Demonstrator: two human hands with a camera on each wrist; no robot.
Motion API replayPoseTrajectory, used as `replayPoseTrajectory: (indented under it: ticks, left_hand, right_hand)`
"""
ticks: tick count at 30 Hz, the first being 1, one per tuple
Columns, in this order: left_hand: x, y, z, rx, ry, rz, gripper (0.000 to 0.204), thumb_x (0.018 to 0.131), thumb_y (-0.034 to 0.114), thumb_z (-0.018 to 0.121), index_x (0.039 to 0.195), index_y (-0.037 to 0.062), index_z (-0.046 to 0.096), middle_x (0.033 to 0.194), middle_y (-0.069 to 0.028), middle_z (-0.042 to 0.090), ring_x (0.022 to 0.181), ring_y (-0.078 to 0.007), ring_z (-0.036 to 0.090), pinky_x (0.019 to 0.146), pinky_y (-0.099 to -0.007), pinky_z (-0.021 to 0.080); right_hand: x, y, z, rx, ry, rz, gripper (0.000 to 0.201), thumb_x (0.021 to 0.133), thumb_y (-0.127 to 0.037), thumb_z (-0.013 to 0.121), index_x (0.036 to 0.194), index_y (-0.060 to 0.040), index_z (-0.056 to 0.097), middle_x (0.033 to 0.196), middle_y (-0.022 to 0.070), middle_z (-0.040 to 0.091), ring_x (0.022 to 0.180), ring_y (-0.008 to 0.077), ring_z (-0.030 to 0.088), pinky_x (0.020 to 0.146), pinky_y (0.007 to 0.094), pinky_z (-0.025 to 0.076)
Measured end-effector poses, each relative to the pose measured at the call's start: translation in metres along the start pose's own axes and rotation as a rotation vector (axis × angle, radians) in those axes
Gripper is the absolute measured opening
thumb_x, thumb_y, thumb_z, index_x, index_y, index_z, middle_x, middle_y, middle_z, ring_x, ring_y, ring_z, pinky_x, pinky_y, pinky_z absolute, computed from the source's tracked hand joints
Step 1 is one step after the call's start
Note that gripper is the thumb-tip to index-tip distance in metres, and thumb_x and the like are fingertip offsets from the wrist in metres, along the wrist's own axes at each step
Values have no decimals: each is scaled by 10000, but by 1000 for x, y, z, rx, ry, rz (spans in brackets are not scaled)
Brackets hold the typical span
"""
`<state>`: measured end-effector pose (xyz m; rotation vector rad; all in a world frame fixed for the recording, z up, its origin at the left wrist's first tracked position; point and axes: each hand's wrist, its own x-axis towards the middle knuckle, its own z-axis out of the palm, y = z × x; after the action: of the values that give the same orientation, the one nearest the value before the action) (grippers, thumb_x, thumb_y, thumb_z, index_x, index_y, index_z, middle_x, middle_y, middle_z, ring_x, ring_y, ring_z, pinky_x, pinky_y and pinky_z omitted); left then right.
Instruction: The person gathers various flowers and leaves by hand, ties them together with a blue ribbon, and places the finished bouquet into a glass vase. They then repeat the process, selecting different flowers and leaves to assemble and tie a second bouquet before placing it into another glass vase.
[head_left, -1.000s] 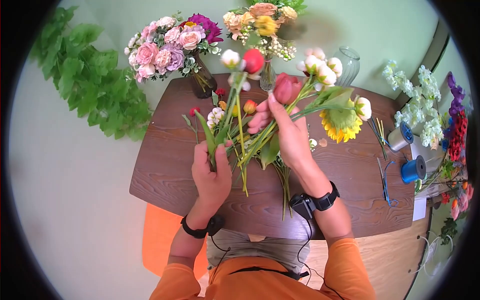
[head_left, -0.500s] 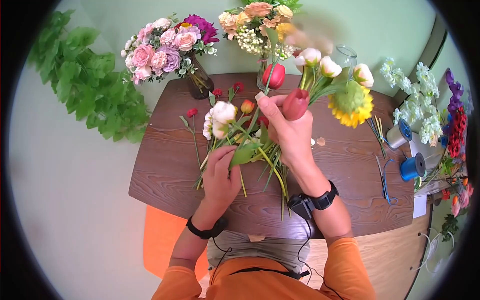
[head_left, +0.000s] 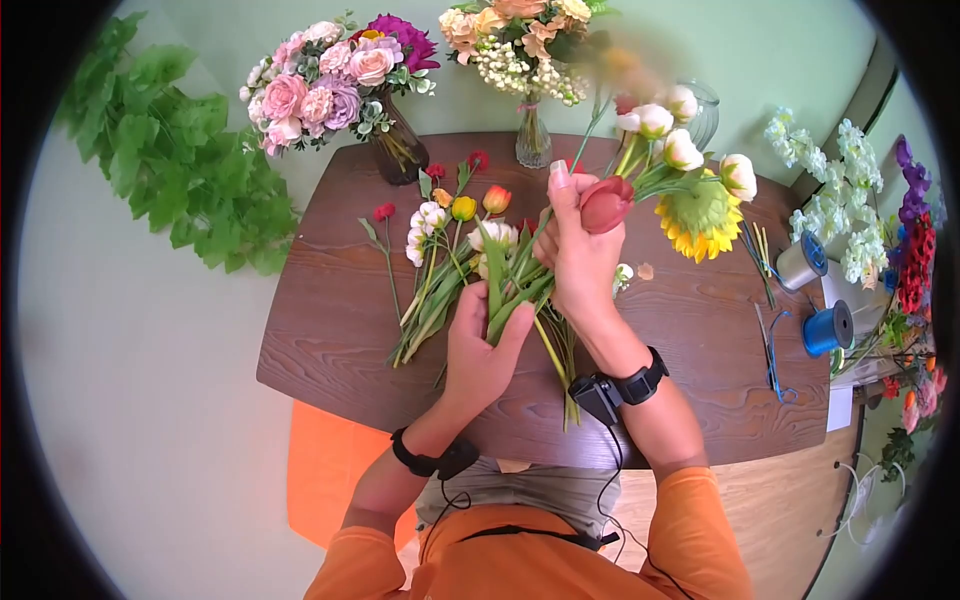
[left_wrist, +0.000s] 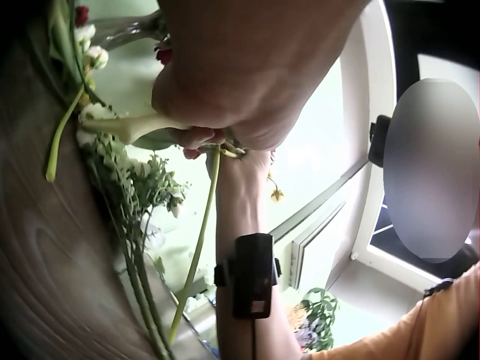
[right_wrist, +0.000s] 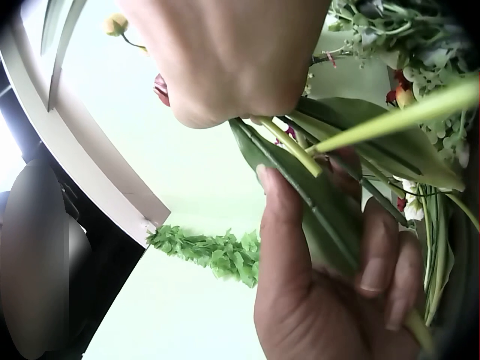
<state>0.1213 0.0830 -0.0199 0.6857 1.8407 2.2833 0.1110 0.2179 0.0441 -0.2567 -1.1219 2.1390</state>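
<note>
Stems of a mixed bunch are gripped in my right hand (head_left: 585,255), with a red tulip (head_left: 606,205), white blooms (head_left: 683,150) and a sunflower (head_left: 700,222) fanning out to the right. My left hand (head_left: 485,350) holds a green stem and leaves (head_left: 510,300) just below it. In the right wrist view, the left thumb and fingers (right_wrist: 281,202) lie around a long leaf (right_wrist: 326,225) and stem, under my right hand (right_wrist: 232,60). The palm side of my left hand (left_wrist: 240,75) is hidden in the left wrist view.
Loose flowers, including a yellow tulip (head_left: 463,208) and an orange tulip (head_left: 496,199), lie on the brown table (head_left: 330,310). Behind stand vases (head_left: 398,150) of flowers. Spools (head_left: 827,330) and scissors sit at the right edge. Leafy vines (head_left: 190,160) hang at left.
The left hand has moved right, close beneath the right hand. The upright red tulip beside the right thumb has gone from clear view, and the bunch has shifted slightly.
</note>
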Motion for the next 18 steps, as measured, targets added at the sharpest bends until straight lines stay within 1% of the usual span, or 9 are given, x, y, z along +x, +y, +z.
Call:
replayPoseTrajectory:
  ticks: [2, 3, 4, 6, 7, 9, 12, 16, 18]
  left_hand:
    - [4, 0, -2, 107, -85, -151, 242, 961, 157, 728, 1123, 9, 623, 956, -15, 667, 917, -79, 608, 828, -261, 495]
    - [5, -2, 1, 99, -68, -151, 254, 971, 206, 726, 1117, 17, 639, 926, -12, 661, 761, -52, 599, 678, -227, 486]
    - [7, -1, -1, 98, -67, -152, 254, 971, 206, 726, 1117, 17, 639, 926, -12, 661, 761, -52, 599, 678, -227, 486]
    - [12, 3, -6, -118, -84, -566, 249, 997, 240, 689, 1119, 28, 640, 920, -30, 691, 553, -20, 506, 484, -202, 394]
    - [13, 1, -5, -118, -84, -567, 249, 997, 240, 689, 1119, 28, 640, 920, -30, 691, 553, -20, 506, 484, -202, 394]
    - [15, -3, -2, -144, -31, -458, 239, 1014, 260, 660, 1105, 40, 636, 916, -54, 722, 432, -10, 384, 381, -205, 278]
    - [15, -2, -3, -148, -22, -424, 212, 1029, 240, 638, 1068, 32, 629, 833, -50, 677, 424, -14, 349, 374, -205, 298]
    - [11, -10, -20, -103, -52, -425, 217, 1027, 245, 641, 1080, 34, 632, 843, -51, 680, 432, -11, 359, 377, -204, 301]
    - [10, -10, -28, -94, -45, -484, 203, 1013, 234, 660, 1091, 49, 635, 869, -53, 720, 448, -21, 414, 394, -202, 302]
  right_hand:
    - [2, -2, -1, -29, -19, -30, 204, 1010, -242, 685, 999, -98, 542, 559, -108, 329, 417, 27, 261, 414, 244, 218]
    - [3, -3, -2, -31, -18, -27, 204, 1010, -242, 685, 999, -98, 542, 559, -108, 329, 417, 27, 261, 414, 244, 218]
    - [4, -3, -3, -61, -62, -30, 204, 1008, -243, 687, 1005, -92, 550, 566, -103, 339, 422, 27, 271, 416, 242, 221]
    - [6, -6, -5, -91, -104, -34, 205, 1007, -243, 690, 1012, -86, 558, 572, -99, 349, 426, 27, 281, 418, 240, 225]
    - [6, -7, -6, -116, -117, -46, 208, 1005, -242, 692, 1020, -79, 564, 579, -94, 361, 430, 29, 294, 418, 239, 230]
    - [6, -9, -5, -141, -129, -56, 211, 1004, -241, 695, 1028, -72, 570, 586, -88, 372, 435, 31, 306, 419, 238, 234]
    - [6, -16, -2, -171, -72, -126, 214, 997, -231, 703, 1041, -64, 577, 593, -80, 385, 441, 36, 320, 417, 241, 237]
    - [12, -44, -10, -84, 41, -245, 204, 1011, -249, 680, 1019, -61, 599, 599, -65, 427, 435, 49, 324, 416, 249, 240]
    - [15, -60, -23, -20, -12, -266, 201, 1023, -260, 658, 995, -70, 599, 753, -12, 526, 480, 57, 367, 422, 248, 264]
